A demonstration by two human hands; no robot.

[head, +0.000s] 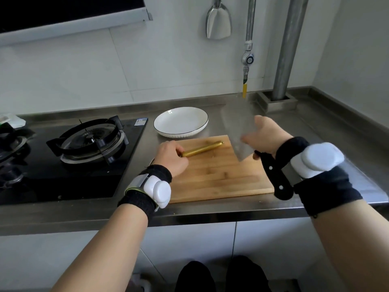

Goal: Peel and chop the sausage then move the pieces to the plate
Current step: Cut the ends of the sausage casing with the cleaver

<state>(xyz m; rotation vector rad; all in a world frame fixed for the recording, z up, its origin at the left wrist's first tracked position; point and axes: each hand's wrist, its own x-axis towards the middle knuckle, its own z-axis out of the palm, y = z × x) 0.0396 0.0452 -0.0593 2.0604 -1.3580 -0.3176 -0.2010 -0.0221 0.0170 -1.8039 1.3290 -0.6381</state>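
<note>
A long sausage (203,148) in a golden-yellow casing lies across the far part of a wooden cutting board (219,180). My left hand (171,158) grips its near left end against the board. My right hand (267,137) holds a cleaver (237,129) by the blade, raised over the board's right side; the blade is blurred and its black handle (275,178) points back toward me. A white plate (181,123) with a dark rim stands empty just beyond the board.
A black gas hob (88,142) with pan supports fills the steel counter to the left. A metal pipe in a square base (280,102) stands at the back right. A spatula (219,22) and a gas valve hang on the tiled wall.
</note>
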